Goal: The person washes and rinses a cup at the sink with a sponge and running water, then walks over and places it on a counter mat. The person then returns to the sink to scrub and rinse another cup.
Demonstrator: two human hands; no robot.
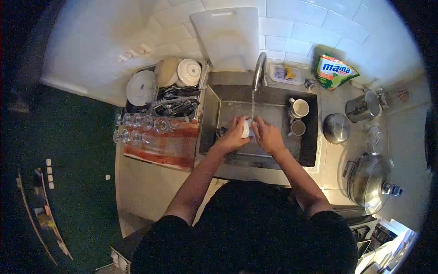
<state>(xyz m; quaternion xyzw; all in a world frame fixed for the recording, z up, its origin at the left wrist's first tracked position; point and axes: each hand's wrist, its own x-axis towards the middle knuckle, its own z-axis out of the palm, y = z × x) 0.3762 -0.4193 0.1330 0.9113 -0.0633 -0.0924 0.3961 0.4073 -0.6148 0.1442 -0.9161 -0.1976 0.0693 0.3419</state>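
Note:
Over the sink (262, 160), my left hand (232, 137) is wrapped around a small white cup (246, 129). My right hand (270, 138) grips the same cup from the right side, fingers bent against it. Water runs from the faucet (260, 68) in a thin stream just above the cup and my fingers. Part of the cup is hidden behind both hands. Stacked white mugs (299, 108) and another cup (297, 128) stand in the sink to the right of my hands.
At left, a dish rack (200, 98) holds plates, bowls and cutlery. Several stemmed glasses (137, 121) lie on a red-striped cloth (178, 144). On the right are a metal bowl (336, 128), a lidded pot (372, 182), a metal canister (362, 108) and a green soap pouch (336, 71).

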